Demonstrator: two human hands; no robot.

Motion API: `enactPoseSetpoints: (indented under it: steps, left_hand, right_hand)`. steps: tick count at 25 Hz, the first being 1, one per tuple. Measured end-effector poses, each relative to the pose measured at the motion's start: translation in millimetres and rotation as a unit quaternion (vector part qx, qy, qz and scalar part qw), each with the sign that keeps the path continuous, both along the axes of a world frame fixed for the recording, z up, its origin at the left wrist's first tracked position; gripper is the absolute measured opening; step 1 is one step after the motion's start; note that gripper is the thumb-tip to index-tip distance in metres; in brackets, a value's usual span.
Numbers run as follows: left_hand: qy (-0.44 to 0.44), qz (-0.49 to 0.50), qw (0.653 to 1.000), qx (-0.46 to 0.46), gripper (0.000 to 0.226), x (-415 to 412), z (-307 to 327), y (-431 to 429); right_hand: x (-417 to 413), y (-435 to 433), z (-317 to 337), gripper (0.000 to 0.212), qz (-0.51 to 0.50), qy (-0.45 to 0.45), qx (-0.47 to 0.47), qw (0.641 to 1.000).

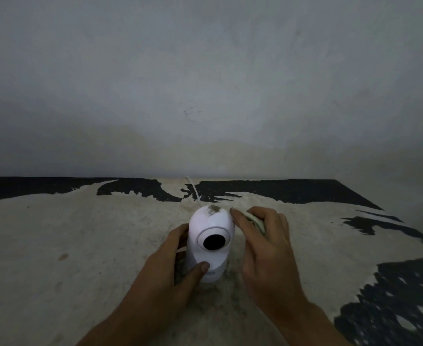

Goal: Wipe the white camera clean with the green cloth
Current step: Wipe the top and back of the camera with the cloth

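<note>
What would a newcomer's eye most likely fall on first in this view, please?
Probably the white camera, bright at centre on the worn counter, its dark lens facing up and a grey smudge on top. The left hand steadies its base, while the right hand holds the green cloth beside it.

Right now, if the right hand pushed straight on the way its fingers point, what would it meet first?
Probably the white camera: the right hand, bunching the green cloth, points up-left at the camera's smudged top. Depth is unclear; it may already touch.
</note>
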State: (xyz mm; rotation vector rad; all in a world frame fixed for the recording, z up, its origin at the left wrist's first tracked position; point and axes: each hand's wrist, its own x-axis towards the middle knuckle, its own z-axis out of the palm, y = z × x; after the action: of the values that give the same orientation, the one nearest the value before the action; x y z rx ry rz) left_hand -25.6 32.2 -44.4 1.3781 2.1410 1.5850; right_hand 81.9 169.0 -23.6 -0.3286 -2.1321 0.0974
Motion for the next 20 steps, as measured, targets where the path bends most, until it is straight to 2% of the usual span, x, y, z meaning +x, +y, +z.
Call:
enactPoseSetpoints:
  steps: [3, 6, 10, 13, 15, 20]
  left_hand:
    - [-0.005, 0.003, 1.0, -0.005, 0.061, 0.1, -0.2, 1.3]
    - [0.003, 0.003, 1.0, -0.002, 0.062, 0.3, -0.9, 0.5]
    - [0.005, -0.001, 1.0, -0.001, 0.056, 0.6, -0.3, -0.6]
    - [0.011, 0.008, 1.0, -0.005, 0.06, 1.4, 0.1, 0.6]
    - [0.013, 0.008, 1.0, -0.007, 0.061, 2.1, 0.0, 0.8]
    - [0.012, 0.01, 1.0, -0.009, 0.057, 1.9, 1.1, 0.5]
  right_hand:
    - [-0.7, -10.9, 2.3, 0.064, 0.042, 0.001, 0.03, 0.999]
    - [-1.2, 0.8, -6.3, 0.046, 0.035, -0.013, -0.042, 0.998]
    - [0.7, 4.9, -7.2, 0.046, 0.045, -0.006, -0.1, 0.994]
    - [-3.2, -0.8, -4.6, 0.044, 0.094, 0.027, -0.138, 0.986]
    - [-5.2, -1.7, -8.8, 0.046, 0.091, 0.026, -0.169, 0.981]
    - [-1.8, -0.2, -6.4, 0.046, 0.068, 0.004, -0.147, 0.987]
